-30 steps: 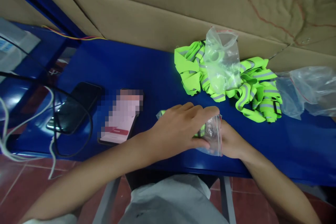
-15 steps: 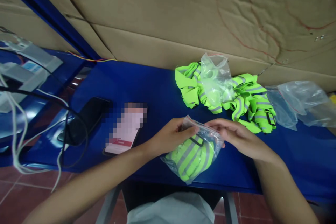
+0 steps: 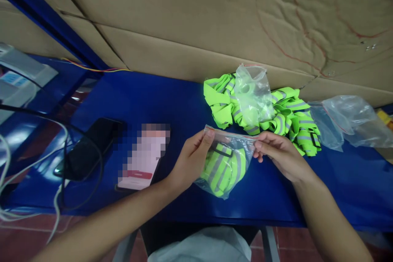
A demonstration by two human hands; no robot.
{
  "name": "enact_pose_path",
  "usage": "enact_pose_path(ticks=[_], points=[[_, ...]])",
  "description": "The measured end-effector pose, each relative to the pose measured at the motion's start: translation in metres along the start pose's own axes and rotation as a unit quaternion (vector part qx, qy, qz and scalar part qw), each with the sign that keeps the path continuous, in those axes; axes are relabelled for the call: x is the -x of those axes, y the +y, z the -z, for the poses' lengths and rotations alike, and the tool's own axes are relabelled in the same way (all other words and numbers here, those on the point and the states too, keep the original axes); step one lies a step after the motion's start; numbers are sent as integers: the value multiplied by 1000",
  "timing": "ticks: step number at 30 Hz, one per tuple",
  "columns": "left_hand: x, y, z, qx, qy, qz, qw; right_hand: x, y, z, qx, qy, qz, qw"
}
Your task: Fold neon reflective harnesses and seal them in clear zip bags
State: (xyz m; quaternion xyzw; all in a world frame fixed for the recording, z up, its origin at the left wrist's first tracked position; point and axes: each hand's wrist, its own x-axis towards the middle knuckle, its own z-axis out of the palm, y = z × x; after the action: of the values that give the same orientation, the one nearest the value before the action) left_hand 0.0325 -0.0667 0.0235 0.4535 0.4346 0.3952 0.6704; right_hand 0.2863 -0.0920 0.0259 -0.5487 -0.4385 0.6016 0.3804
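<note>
- The left hand (image 3: 192, 157) holds the upper left corner of a clear zip bag (image 3: 230, 136) in a narrow pinch, the thumb lying on the plastic.
- The right hand (image 3: 281, 155) pinches the opposite upper corner of this same bag, with the thumb and the fingers close together; between the two hands the top edge is stretched almost straight.
- The bag is in front of the person, above the near part of the blue table (image 3: 184, 106); if its bottom touches the table, I cannot tell.
- Inside the bag there is a folded green strap (image 3: 224, 172) with grey stripes and a black buckle (image 3: 223, 150), lying wholly below the top edge.
- So, in my judgement, the filling of this one bag is done; whether its zip is pressed closed along the whole length, the picture does not let me say.
- Behind the hands, a heap of similar green straps (image 3: 219, 110) lies on the table outside any bag, so it seems that only a part of the packing is complete.
- Another clear bag (image 3: 253, 94) rests on top of the heap, and more clear plastic bags (image 3: 353, 116) lie just beside it, on the right.
</note>
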Motion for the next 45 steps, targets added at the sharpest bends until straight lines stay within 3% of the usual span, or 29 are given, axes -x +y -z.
enact_pose_path(ticks=[10,16,32,41,45], points=[[1,-3,-4,15,-4,3,1000,0,13,-12,-7,77,78,994],[2,-3,-4,18,-14,10,1000,1,16,-16,10,45,69,997],[2,-14,-8,21,-44,-23,999,4,14,-27,90,66,131,985],[4,-11,-10,8,-87,-30,996,8,12,-21,158,33,138,977],[4,-14,-10,0,-115,-4,993,12,6,-18,195,1,158,968]])
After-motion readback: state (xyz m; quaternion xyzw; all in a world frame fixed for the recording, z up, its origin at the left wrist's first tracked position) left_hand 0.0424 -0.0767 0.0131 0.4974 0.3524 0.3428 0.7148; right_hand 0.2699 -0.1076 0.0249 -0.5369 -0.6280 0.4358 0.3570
